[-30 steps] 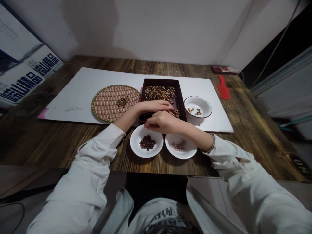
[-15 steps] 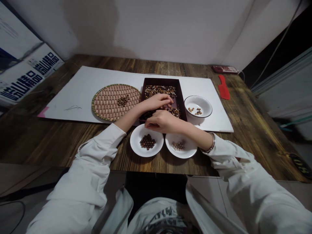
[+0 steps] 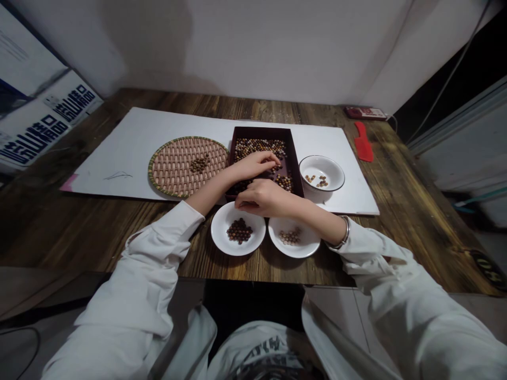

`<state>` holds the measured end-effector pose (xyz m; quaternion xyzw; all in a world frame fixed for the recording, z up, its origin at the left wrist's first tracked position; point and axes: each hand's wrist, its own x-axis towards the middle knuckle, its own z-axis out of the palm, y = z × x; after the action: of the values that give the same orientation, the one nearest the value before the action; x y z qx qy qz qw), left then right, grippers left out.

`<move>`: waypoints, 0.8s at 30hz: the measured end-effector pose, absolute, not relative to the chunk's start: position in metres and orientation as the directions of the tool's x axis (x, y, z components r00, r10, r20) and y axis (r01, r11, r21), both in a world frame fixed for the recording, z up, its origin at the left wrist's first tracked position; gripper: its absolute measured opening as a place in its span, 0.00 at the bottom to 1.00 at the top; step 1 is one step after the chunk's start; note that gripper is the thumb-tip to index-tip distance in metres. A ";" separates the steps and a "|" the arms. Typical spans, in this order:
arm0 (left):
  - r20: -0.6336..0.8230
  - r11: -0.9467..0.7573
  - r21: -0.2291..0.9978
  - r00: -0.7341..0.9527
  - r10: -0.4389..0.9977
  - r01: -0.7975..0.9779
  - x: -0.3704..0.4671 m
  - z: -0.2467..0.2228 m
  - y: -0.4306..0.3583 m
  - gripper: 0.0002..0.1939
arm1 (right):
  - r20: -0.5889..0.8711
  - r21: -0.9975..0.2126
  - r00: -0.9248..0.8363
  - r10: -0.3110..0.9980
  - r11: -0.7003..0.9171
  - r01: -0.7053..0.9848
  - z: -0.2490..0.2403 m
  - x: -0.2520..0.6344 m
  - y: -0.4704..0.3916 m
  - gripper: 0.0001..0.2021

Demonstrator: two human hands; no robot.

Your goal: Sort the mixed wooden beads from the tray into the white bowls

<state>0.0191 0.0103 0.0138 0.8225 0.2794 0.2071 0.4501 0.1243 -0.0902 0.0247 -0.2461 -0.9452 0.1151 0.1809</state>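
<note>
A dark red box (image 3: 293, 158) holds many small beads in mixed colours. Over it reaches my left hand (image 3: 257, 163), fingers bent down and closed at the beads; what they grip is too small to name. My right hand (image 3: 263, 196) crosses below it, above the box's front edge and the left white plate (image 3: 222, 240). Its fingers are pinched together, and whatever is between them is hidden. Dark brown beads (image 3: 240, 230) lie in that plate. Pale pinkish beads (image 3: 290, 236) sit in the right white plate (image 3: 297, 253), partly under my right wrist.
Left of the box is a round woven tray (image 3: 170, 169) with brown beads. On the right, a white bowl (image 3: 332, 171) contains a few beads. Farther right lie a red comb (image 3: 363, 145) and a dark red device (image 3: 365, 113) with a cable. White boxes (image 3: 47, 126) stand far left.
The fingers of my left hand have drawn closer together and down over the box. My right hand has hardly moved.
</note>
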 end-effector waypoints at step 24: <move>-0.227 -0.651 0.191 0.678 0.699 0.735 0.020 0.010 0.002 0.31 | 0.325 -0.304 -0.808 0.491 0.864 0.402 0.027 0.124 -0.092 0.08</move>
<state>0.0201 0.0021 0.0101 0.9061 0.3954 -0.0667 0.1346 0.1241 -0.0924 0.0271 -0.2362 -0.9444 0.1110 0.2001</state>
